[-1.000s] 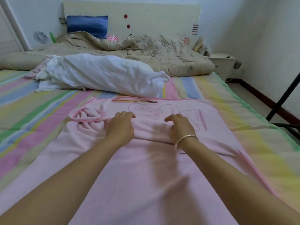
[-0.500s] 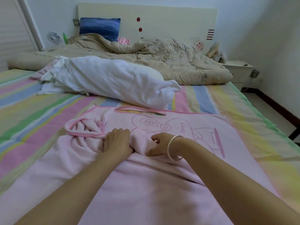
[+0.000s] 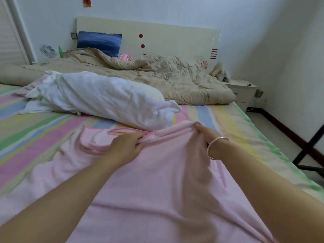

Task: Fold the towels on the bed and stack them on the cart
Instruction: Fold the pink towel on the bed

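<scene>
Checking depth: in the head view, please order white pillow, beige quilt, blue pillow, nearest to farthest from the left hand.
From the left hand:
1. white pillow, just ahead
2. beige quilt, behind it
3. blue pillow, at the headboard

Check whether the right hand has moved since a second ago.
Yes. The right hand has moved up the bed, closer to the white pillow, gripping the pink towel.
</scene>
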The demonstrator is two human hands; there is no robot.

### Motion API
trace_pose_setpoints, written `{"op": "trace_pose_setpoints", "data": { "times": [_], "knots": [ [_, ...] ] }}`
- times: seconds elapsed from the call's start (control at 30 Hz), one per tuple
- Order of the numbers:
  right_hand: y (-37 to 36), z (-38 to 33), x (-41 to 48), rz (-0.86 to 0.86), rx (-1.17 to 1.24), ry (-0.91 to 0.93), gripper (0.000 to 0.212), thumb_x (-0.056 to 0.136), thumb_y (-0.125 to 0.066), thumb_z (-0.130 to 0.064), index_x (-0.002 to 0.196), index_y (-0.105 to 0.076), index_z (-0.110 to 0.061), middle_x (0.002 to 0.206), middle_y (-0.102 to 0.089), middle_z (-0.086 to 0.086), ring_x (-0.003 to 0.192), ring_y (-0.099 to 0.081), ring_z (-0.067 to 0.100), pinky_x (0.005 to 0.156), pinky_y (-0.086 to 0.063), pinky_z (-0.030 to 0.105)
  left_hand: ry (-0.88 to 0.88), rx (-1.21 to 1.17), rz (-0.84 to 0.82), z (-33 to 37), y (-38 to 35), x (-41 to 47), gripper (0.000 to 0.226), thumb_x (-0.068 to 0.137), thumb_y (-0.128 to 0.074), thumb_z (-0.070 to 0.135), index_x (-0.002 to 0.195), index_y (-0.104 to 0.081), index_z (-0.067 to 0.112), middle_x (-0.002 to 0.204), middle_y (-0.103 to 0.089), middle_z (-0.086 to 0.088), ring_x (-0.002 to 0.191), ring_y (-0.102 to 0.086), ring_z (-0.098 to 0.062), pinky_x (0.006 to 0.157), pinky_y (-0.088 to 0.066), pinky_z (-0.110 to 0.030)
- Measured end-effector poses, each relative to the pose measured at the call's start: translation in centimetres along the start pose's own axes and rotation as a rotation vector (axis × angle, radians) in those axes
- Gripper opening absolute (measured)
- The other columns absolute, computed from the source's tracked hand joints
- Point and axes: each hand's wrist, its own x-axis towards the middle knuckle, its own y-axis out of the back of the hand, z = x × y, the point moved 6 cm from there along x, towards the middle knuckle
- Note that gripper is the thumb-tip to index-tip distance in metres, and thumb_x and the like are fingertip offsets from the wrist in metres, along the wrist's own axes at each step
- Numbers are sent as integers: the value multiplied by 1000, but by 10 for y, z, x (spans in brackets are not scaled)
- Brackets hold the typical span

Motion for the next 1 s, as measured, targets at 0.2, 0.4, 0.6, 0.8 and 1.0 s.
{"op": "trace_pose_setpoints", "data": {
  "times": [0.2, 0.4, 0.6, 0.8, 1.0],
  "knots": [
    [53, 5, 64, -56, 68, -96, 71, 56, -79, -62, 109, -68, -15, 101, -72, 6, 93, -69, 24, 92, -51, 38, 47, 126, 79, 35, -37, 99, 16, 87, -45, 8, 86, -54, 21, 102, -63, -7, 96, -59, -33, 70, -39, -33],
    [100, 20, 116, 40, -377, -83, 32, 92, -58, -39, 95, -64, -8, 87, -66, 3, 76, -58, 20, 76, -45, 29, 211, 350, -41, 16, -107, 128, 18, 89, -57, 16, 102, -68, 19, 110, -66, -4, 108, -59, -27, 84, -47, -32],
    [108, 46, 134, 90, -904, 0, 26, 98, -44, -25, 101, -65, -11, 111, -63, 13, 88, -52, 24, 77, -44, 30, 13, 114, 106, 35, -136, 115, 31, 70, -64, 7, 99, -66, 19, 101, -64, 0, 104, -56, -27, 86, -38, -36],
    [114, 41, 118, 93, -958, -110, 30, 99, -37, -44, 104, -51, -18, 106, -47, 9, 96, -52, 29, 84, -40, 33, -1, -118, 11, 63, -143, 120, 14, 85, -58, 33, 86, -70, 26, 92, -69, 11, 93, -61, -18, 86, -44, -33],
    [116, 52, 97, -168, -407, -288, 34, 77, -78, -35, 97, -66, -11, 84, -73, 8, 70, -68, 22, 72, -57, 33, 92, -35, -60, 63, -155, 140, 3, 89, -63, 30, 86, -64, 28, 102, -68, -2, 99, -60, -27, 80, -48, -33]
  ]
}}
